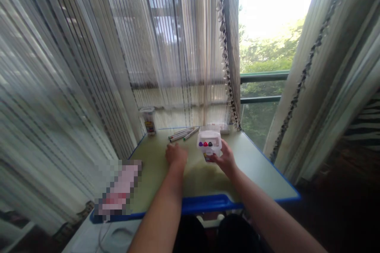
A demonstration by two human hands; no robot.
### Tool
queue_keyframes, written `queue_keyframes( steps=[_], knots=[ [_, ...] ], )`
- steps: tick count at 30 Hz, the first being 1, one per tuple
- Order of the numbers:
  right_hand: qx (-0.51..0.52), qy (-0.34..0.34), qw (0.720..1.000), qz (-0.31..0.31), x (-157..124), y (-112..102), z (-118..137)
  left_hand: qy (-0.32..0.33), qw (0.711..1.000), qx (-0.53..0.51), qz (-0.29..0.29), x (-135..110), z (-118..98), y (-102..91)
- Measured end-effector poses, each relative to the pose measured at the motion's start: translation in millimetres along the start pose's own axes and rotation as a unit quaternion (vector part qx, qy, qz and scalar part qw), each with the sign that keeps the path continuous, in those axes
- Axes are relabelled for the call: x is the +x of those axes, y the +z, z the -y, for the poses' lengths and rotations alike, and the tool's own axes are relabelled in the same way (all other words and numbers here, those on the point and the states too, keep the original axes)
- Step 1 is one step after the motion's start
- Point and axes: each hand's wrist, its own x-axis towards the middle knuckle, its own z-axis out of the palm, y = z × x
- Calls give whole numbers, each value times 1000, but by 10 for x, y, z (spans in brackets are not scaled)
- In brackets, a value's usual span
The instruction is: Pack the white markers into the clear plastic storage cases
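My right hand [225,158] grips a clear plastic marker box [209,138] from its right side, above the table. Inside its open top show three marker ends [205,144], coloured purple, red and dark. My left hand [176,154] is palm down over the table, left of the box, with its fingers loosely bent and slightly apart. I see nothing in it, though its fingertips are partly hidden. Just beyond that hand lie several white markers [182,133] with coloured ends, loosely side by side.
A second clear container [149,121] with a label stands at the table's back left corner. A flat clear plastic piece [224,128] lies at the back right. A pixelated pink item [124,185] rests on the left edge of the blue-rimmed table [258,178]. Curtains [190,47] hang behind.
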Motion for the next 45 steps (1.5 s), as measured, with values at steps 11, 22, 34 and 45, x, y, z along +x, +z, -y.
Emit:
queue_keyframes(
  steps=[11, 22, 34, 45],
  knots=[
    [6, 57, 998, 26, 10, 4, 114, 119, 849, -514, -25, 41, -39, -451],
    [-35, 30, 999, 21, 36, -17, 173, 243, 572, -766, 163, 26, -688, -1302],
    [-55, 47, 997, 27, 101, -49, 200, 359, 552, -596, 459, 136, -978, -1154],
    [-3, 84, 996, -8, 168, -30, 177, 418, 623, -461, 474, 111, -999, -1139]
  ],
)
